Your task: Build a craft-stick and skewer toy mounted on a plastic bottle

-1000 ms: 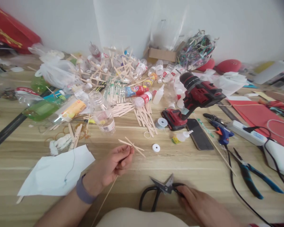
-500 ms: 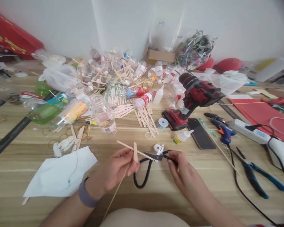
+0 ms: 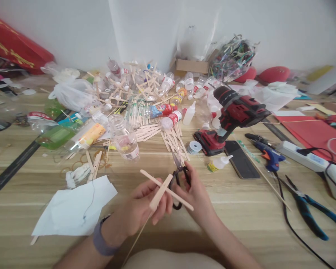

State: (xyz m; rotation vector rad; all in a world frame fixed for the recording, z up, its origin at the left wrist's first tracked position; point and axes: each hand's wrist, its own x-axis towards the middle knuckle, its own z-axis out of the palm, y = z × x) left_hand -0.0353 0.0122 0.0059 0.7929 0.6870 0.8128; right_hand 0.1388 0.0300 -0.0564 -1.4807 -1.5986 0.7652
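My left hand [image 3: 140, 203] is closed on two crossed wooden craft sticks [image 3: 160, 192], held above the table in front of my body. Below them a thin wooden skewer [image 3: 136, 239] slants down toward me from the same hand. Black-handled scissors [image 3: 178, 166] are in my right hand [image 3: 198, 192], just right of the crossed sticks. Their blades point up and away from me, while the lower handle loop is partly hidden behind one stick. A white sheet of paper [image 3: 72, 209] lies left of my left wrist.
Loose craft sticks [image 3: 172, 136] and plastic bottles [image 3: 124, 140] crowd the far side. On the right are a red drill [image 3: 235, 112], a small glue bottle [image 3: 220, 163], a phone [image 3: 243, 160], a glue gun [image 3: 271, 158], pliers [image 3: 308, 203] and a power strip [image 3: 299, 153].
My right hand has moved left and swung the scissors from lying sideways to pointing away. The crossed sticks have turned and come nearer to me. The white spool by the scissors no longer shows.
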